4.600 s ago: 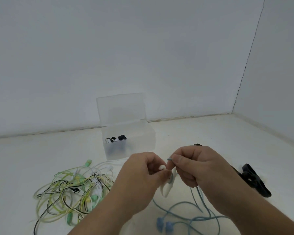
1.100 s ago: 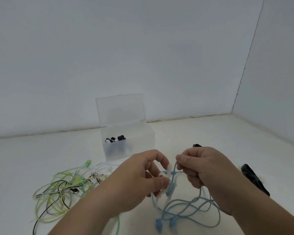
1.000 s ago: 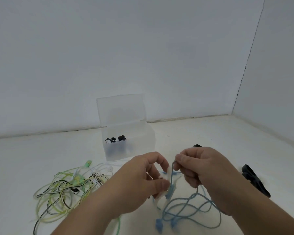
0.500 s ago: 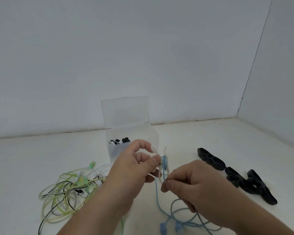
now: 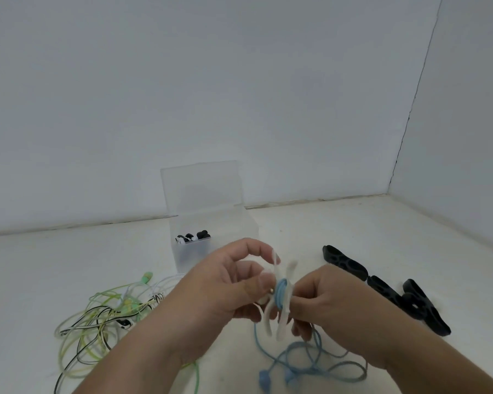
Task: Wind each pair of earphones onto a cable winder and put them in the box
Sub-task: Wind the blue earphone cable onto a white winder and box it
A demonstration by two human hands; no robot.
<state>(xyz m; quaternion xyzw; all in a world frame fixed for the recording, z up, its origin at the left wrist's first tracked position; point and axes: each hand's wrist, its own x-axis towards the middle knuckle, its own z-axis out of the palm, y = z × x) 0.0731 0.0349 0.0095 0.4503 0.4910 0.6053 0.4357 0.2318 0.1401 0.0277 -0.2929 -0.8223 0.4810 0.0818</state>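
Head view, entry one: what do we log for the left hand (image 5: pixel 225 285)?
— We log it raised above the table (image 5: pixel 353 231), thumb and fingers pinching the white cable winder (image 5: pixel 281 322), which stands roughly upright between both hands.
— And the right hand (image 5: pixel 336 305)?
— Fingers curled, pinching the cord of the blue earphones (image 5: pixel 281 294) tight against the winder's right side. Several blue turns sit round the winder's waist.
— Where do we place the rest of the cord?
— Slack drops below the hands and loops on the table. The two earbuds (image 5: pixel 265 379) lie at the near side of the loops.
— And the box (image 5: pixel 211 217)?
— Translucent, lid upright, behind the hands near the wall. We see a black-and-white bundle (image 5: pixel 192 238) inside, at its left.
— Surroundings?
— A tangle (image 5: pixel 103 319) of green, yellow and black-striped earphones lies left of the hands. We note black winders (image 5: pixel 382 291) in a row to the right.
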